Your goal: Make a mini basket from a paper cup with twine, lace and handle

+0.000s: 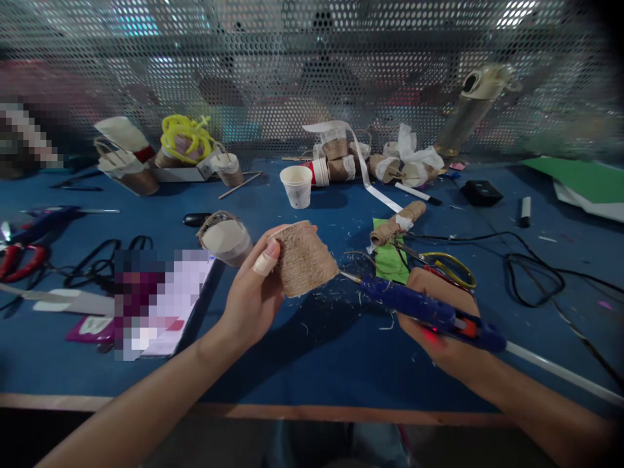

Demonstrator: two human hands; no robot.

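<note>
The left hand point(251, 302) pinches a twine-wrapped cup point(305, 260) by its left end; it looks light, rough and easily crushed. The right hand point(433, 331) has its grip wrapped round a glue gun point(419, 309), nozzle at the cup

Tan twine-wrapped cup point(303, 258), blue glue gun point(429, 313), blue table point(316, 351), white paper cup point(297, 186), green sheet point(390, 257), yellow cord point(188, 136).

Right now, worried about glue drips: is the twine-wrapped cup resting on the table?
No, the left hand holds the twine-wrapped cup above the table.
</note>
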